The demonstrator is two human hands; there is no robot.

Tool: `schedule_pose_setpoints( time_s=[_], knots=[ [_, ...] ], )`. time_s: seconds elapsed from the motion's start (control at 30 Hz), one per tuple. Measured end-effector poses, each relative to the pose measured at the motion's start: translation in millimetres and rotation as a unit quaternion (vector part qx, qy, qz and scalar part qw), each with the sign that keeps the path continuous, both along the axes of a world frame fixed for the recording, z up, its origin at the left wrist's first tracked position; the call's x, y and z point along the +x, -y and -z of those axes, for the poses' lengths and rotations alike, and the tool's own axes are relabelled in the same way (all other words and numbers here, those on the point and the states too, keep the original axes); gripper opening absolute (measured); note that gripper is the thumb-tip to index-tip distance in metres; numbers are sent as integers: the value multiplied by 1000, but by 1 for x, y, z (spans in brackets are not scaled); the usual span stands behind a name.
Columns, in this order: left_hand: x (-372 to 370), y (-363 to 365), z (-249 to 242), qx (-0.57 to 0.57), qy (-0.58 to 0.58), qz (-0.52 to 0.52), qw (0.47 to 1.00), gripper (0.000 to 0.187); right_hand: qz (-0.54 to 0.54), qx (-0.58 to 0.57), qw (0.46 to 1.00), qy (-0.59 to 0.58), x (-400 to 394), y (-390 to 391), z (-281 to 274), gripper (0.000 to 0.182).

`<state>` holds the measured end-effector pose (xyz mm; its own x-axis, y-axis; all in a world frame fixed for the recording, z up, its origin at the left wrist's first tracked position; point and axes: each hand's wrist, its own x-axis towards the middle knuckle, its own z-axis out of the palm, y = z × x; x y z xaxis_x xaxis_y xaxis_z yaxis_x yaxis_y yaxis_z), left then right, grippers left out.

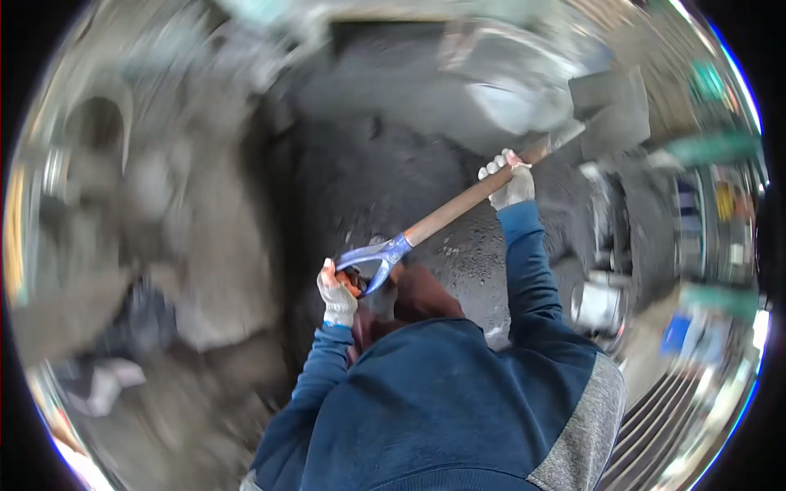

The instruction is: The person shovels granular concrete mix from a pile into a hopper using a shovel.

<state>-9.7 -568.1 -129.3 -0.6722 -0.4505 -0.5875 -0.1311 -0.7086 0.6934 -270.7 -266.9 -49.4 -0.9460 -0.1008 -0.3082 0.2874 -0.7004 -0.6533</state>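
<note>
A shovel slants across my front, its wooden shaft (458, 210) running up to the right. Its blue D-shaped handle (385, 258) is at the lower left, and the broad grey blade (612, 110) is raised at the upper right. My left hand (337, 295), in a whitish glove with bare fingertips, is closed round the grip of the D-handle. Further up, my right hand (512, 180), gloved the same way, is wrapped round the shaft close to the metal socket. Whether the blade carries anything is too blurred to tell.
Dark, sandy-looking ground (385, 172) lies ahead of me. A pale angular object (508, 102) sits near the blade. Blurred brownish shapes (213, 237) stand along the left side. To the right are a whitish container (600, 307) and dark slats (663, 421).
</note>
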Motion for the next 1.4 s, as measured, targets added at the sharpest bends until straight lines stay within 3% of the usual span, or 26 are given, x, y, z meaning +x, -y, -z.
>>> schedule_pose_setpoints(
  time_s=[0.07,0.13,0.2,0.23,0.27,0.3,0.33,0.37,0.4,0.43,0.47,0.5,0.53,0.6,0.63,0.67,0.7,0.73,0.77,0.8,0.87,0.93,1.07,1.1,1.2,1.4],
  knots=[
    [75,24,29,95,87,-118,985,46,-85,0,989,124,22,77,74,16],
    [162,37,66,107,127,-184,969,46,-142,44,956,254,63,152,160,16],
    [274,28,139,138,153,-245,947,47,-310,37,893,324,124,206,232,10],
    [320,13,135,183,177,-288,923,46,-317,159,882,310,168,216,333,8],
    [366,4,122,224,200,-327,896,44,-316,183,860,356,235,231,368,6],
    [403,-19,113,153,312,-441,827,44,-312,205,836,402,303,248,399,14],
    [468,-44,101,187,302,-412,839,50,-359,224,773,472,361,262,383,17],
    [557,-83,104,196,328,-440,813,54,-404,240,751,464,438,256,412,25],
    [558,-98,59,166,348,-456,802,52,-448,254,727,454,513,249,443,33],
    [586,-123,36,152,441,-486,739,51,-503,141,645,559,547,249,415,31],
    [600,-135,6,160,455,-516,708,45,-511,162,609,584,577,258,392,23],
    [609,-140,2,134,498,-573,637,43,-516,171,579,607,607,262,387,21],
    [587,-128,-25,122,556,-528,630,44,-521,179,548,630,630,267,391,19],
    [619,-131,-16,112,500,-503,696,46,-517,185,528,647,656,279,414,19],
    [621,-117,9,120,489,-535,678,45,-514,156,546,643,652,287,434,21],
    [612,-100,41,113,478,-537,686,42,-497,-1,611,616,626,291,463,28],
    [585,-71,84,96,458,-529,707,40,-543,50,575,611,593,320,504,34],
    [553,-41,131,77,431,-518,735,37,-545,137,619,549,545,347,531,35],
    [515,-17,170,65,416,-508,751,35,-521,169,615,567,474,381,522,32],
    [428,16,192,-21,436,-563,701,34,-489,176,674,525,431,392,542,27],
    [399,24,223,58,413,-540,731,35,-449,191,716,499,395,389,604,17],
    [421,5,255,36,431,-549,715,38,-450,213,705,506,381,384,584,15],
    [429,-30,243,26,394,-554,732,41,-467,141,696,527,399,343,603,15],
    [439,-37,247,-30,379,-529,758,41,-434,136,725,517,396,338,584,19],
    [432,-43,221,-72,385,-498,773,42,-412,108,736,526,377,319,530,24],
    [417,-17,201,-72,322,-441,835,43,-267,87,802,528,319,245,455,12]
  ],
)
